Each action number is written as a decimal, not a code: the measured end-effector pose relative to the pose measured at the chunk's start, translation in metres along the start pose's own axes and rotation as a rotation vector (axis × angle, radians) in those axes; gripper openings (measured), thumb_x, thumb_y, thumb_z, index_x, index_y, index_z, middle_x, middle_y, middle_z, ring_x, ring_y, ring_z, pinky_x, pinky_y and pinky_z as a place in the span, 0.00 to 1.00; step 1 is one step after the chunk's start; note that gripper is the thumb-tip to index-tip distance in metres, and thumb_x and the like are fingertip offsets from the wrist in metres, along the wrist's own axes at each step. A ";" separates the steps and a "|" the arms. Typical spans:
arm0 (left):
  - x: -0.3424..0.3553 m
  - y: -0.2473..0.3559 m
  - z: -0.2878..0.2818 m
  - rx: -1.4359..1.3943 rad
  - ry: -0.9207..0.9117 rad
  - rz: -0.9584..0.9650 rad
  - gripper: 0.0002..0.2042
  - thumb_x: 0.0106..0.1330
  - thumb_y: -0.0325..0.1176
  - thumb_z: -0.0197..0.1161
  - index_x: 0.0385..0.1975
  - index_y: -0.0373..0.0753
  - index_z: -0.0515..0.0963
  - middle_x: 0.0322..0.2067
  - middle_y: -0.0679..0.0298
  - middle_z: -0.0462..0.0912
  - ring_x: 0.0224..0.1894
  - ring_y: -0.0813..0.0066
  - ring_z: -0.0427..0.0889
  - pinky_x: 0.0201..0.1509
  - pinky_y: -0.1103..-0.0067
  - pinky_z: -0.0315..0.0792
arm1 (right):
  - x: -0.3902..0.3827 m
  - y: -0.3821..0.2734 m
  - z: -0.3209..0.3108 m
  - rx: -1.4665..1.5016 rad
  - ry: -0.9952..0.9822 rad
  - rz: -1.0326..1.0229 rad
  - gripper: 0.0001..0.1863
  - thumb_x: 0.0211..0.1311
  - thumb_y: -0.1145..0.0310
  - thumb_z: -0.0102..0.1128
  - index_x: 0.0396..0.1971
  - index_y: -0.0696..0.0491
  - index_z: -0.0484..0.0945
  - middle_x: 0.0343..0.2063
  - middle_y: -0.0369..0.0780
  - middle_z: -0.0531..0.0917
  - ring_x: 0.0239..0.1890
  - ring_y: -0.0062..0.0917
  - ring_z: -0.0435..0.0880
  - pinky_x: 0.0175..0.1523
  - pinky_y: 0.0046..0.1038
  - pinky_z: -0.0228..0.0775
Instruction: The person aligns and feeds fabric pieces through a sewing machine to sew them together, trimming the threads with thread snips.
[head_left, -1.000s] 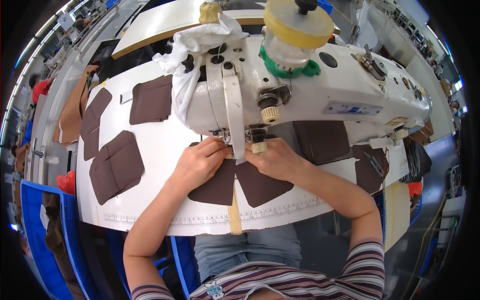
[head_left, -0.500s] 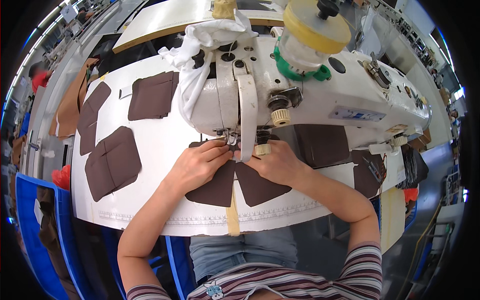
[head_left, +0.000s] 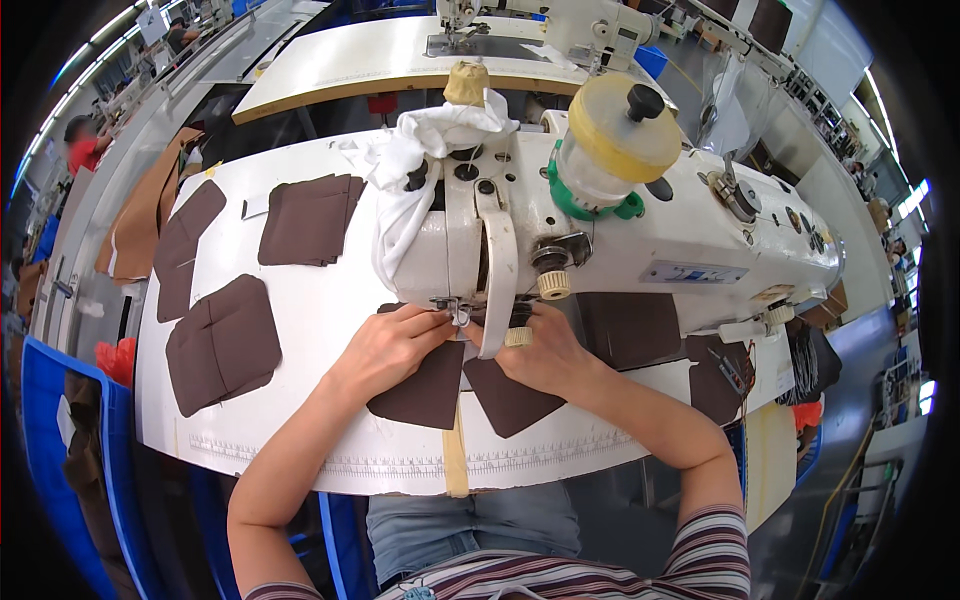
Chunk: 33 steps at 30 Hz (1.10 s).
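Two dark brown fabric pieces, a left piece [head_left: 418,392] and a right piece [head_left: 512,398], lie side by side beneath the head of a white sewing machine [head_left: 640,235]. My left hand [head_left: 398,345] presses the left piece close to the presser foot [head_left: 460,314], fingers bent and together. On the other side my right hand [head_left: 548,352] grips the right piece, its fingertips partly hidden behind the white curved lever [head_left: 497,290]. The inner edges of both pieces meet near the needle and spread apart toward me. Exactly how the fingertips pinch the fabric is hidden.
Stacked brown pieces [head_left: 308,220] and more cut pieces [head_left: 222,345] lie left on the white table [head_left: 310,400]. Another brown stack [head_left: 628,330] and small snips [head_left: 728,370] sit right. White cloth [head_left: 405,200] drapes the machine. A blue bin [head_left: 120,450] stands lower left.
The view has tilted up, so the table and machine sit lower in the picture and more background shows. Both hands remain by the presser foot on the fabric pieces.
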<state>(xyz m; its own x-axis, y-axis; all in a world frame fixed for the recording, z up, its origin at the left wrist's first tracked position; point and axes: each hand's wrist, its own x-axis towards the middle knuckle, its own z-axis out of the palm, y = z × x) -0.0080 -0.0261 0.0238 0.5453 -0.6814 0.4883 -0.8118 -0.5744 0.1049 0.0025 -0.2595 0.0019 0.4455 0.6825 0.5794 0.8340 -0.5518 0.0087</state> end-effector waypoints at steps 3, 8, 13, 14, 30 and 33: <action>-0.003 -0.004 0.001 -0.006 0.009 -0.018 0.13 0.51 0.23 0.61 0.38 0.36 0.81 0.40 0.63 0.83 0.39 0.69 0.82 0.34 0.77 0.80 | -0.001 -0.002 0.003 -0.062 -0.027 -0.008 0.13 0.53 0.69 0.57 0.39 0.47 0.81 0.20 0.32 0.76 0.23 0.24 0.79 0.33 0.28 0.68; -0.008 -0.010 0.006 -0.075 0.012 -0.073 0.12 0.52 0.22 0.61 0.38 0.36 0.81 0.39 0.62 0.83 0.38 0.66 0.82 0.36 0.75 0.79 | 0.004 -0.006 -0.035 0.022 -0.210 -0.045 0.14 0.51 0.71 0.58 0.39 0.51 0.81 0.29 0.37 0.79 0.32 0.27 0.80 0.39 0.30 0.70; -0.004 -0.012 0.006 -0.049 -0.027 -0.105 0.13 0.51 0.20 0.61 0.38 0.35 0.81 0.38 0.61 0.84 0.38 0.63 0.82 0.39 0.73 0.78 | -0.019 -0.014 -0.079 0.220 -0.496 -0.057 0.24 0.50 0.77 0.55 0.52 0.57 0.75 0.54 0.49 0.76 0.56 0.38 0.76 0.56 0.34 0.71; 0.000 -0.012 0.006 -0.048 -0.010 -0.091 0.13 0.49 0.19 0.61 0.36 0.35 0.81 0.35 0.59 0.84 0.36 0.61 0.82 0.38 0.72 0.78 | -0.021 -0.011 -0.080 0.147 -0.530 -0.107 0.25 0.52 0.74 0.56 0.55 0.57 0.72 0.57 0.50 0.74 0.58 0.39 0.75 0.56 0.33 0.72; -0.026 -0.060 0.037 0.130 -0.053 -0.277 0.19 0.54 0.35 0.69 0.46 0.37 0.78 0.46 0.52 0.80 0.48 0.50 0.78 0.52 0.63 0.72 | -0.032 -0.001 -0.017 0.277 -0.116 -0.070 0.18 0.56 0.71 0.55 0.47 0.57 0.77 0.51 0.44 0.79 0.57 0.34 0.76 0.63 0.35 0.68; -0.016 -0.080 0.046 -0.166 0.002 -0.451 0.17 0.55 0.33 0.65 0.45 0.37 0.79 0.46 0.53 0.81 0.51 0.51 0.77 0.57 0.64 0.69 | -0.029 -0.011 -0.018 0.151 -0.120 -0.099 0.18 0.56 0.71 0.54 0.47 0.60 0.77 0.50 0.46 0.80 0.56 0.36 0.78 0.62 0.36 0.69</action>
<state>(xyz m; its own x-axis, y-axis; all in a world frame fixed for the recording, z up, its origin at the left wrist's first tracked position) 0.0573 0.0101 -0.0320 0.8504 -0.3800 0.3639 -0.5169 -0.7323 0.4434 -0.0255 -0.2815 0.0002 0.3873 0.7871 0.4801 0.9107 -0.4076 -0.0666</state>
